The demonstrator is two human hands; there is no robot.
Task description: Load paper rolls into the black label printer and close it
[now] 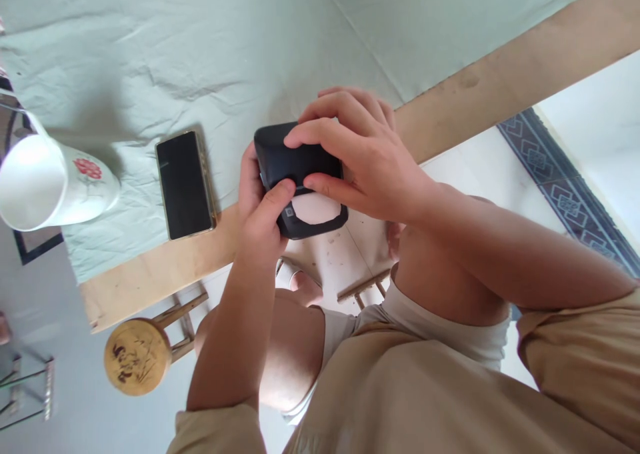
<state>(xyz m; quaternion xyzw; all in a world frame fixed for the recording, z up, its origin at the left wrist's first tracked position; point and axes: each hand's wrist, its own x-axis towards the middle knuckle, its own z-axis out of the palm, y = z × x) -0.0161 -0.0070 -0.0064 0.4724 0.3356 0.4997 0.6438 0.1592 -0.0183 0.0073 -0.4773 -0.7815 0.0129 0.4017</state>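
A black, rounded plastic case is held up over the table's near edge. Its near part frames a pale oval area; I cannot tell whether that is an opening or a light panel. My left hand grips the case's left side, thumb on top and the other fingers mostly hidden beneath. My right hand is curled over the right side, its thumb and index fingertip on the upper face. To the left of the case, a dark-screened smartphone in a clear case lies on the cloth.
A white cup with a red mark stands at the table's left edge. Pale green cloth covers the wooden table. Below the table are a round wooden stool and my legs.
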